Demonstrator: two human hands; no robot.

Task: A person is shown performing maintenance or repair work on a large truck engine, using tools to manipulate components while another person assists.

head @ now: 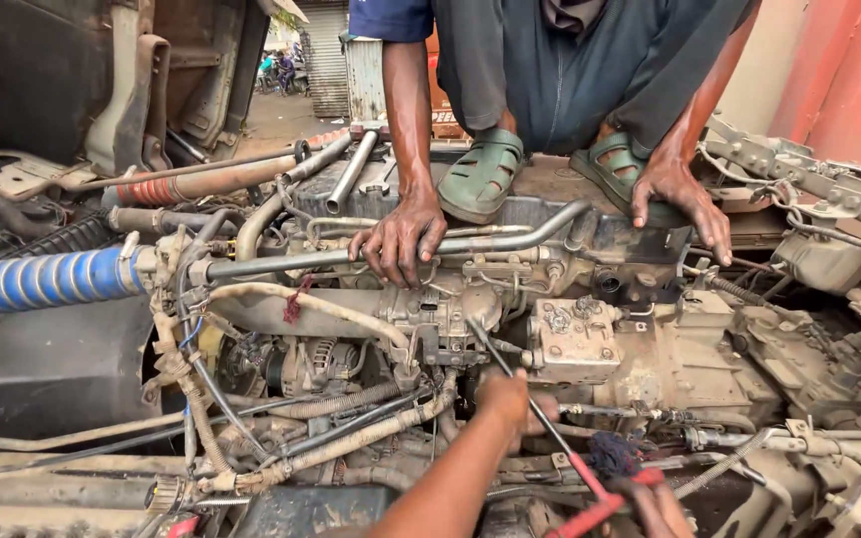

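Left hand (512, 399) clenched on thin steel rod (525, 394), right hand (662, 506) grasping its red handle (600, 510), greasy cast-metal engine (570, 339), ribbed blue hose (37, 281)

Red wall (849, 70), daylit street (281, 110) behind.
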